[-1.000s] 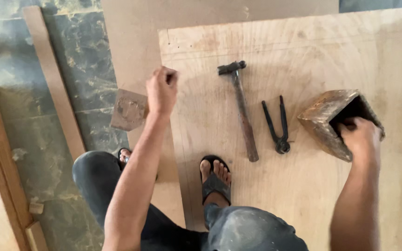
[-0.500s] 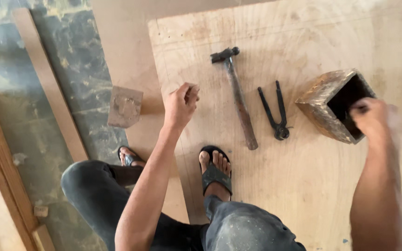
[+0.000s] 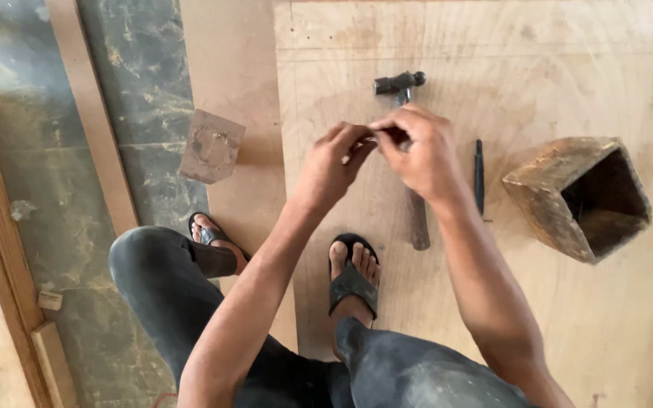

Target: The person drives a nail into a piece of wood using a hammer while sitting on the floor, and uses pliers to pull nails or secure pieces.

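My left hand (image 3: 332, 162) and my right hand (image 3: 419, 151) meet fingertip to fingertip above a large plywood sheet (image 3: 538, 60). Both pinch something very small between them; it is too small to tell what it is. Under my right hand lies a hammer (image 3: 406, 87) with a dark head and a wooden handle. Dark pincers (image 3: 479, 174) lie just right of my right wrist, mostly hidden by it. An open wooden box (image 3: 583, 196) stands tilted on the sheet at the right.
A small square wood block (image 3: 211, 146) lies on a second board left of the sheet. Long wooden strips (image 3: 88, 113) lie on the dark stone floor at the left. My sandalled feet (image 3: 353, 276) rest on the boards' near edge.
My right hand left the wooden box and came left over the hammer. My left hand moved right until the fingertips of both hands met. The view has shifted.
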